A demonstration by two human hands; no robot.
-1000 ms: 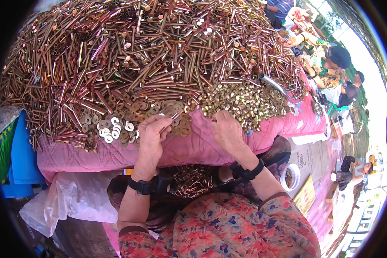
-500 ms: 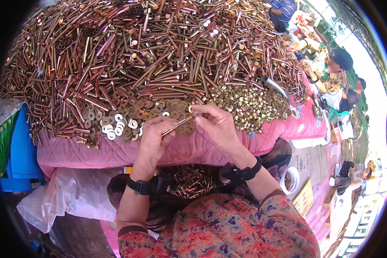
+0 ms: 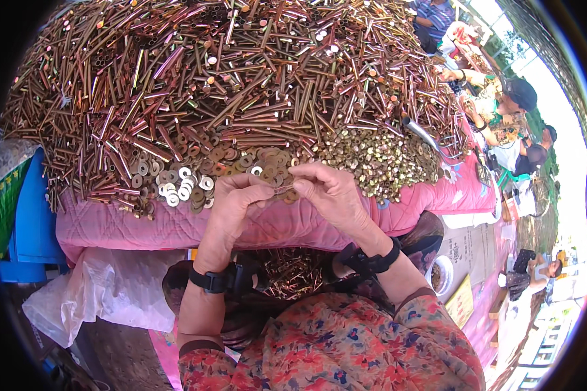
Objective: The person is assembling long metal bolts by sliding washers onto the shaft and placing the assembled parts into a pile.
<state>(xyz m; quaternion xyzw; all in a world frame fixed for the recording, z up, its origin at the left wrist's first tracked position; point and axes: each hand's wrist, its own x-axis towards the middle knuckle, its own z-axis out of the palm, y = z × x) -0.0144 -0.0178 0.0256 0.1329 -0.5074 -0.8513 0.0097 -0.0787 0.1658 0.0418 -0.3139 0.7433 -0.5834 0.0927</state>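
Observation:
Between my hands lies a slim metal bolt, mostly hidden by the fingers. My left hand pinches it with thumb and forefinger. Thumb and forefinger of my right hand close around its other end; whether a nut sits there is too small to tell. Just beyond the fingers spreads a heap of flat washers, dull brass with some silvery ones. Small yellowish nuts are piled to the right of my right hand. A great mound of coppery bolts and tubes rises behind.
A pink quilted cloth covers the table's near edge. More metal pieces lie below, near my lap. A curved metal tube rests by the nuts. Left stand a blue container and clear plastic sheeting. A white bucket and several people are at right.
The bolt, slanted and plainly visible before, now lies flatter and mostly behind my fingers. My left hand has shifted slightly toward the right hand's fingertips. The view has shifted slightly.

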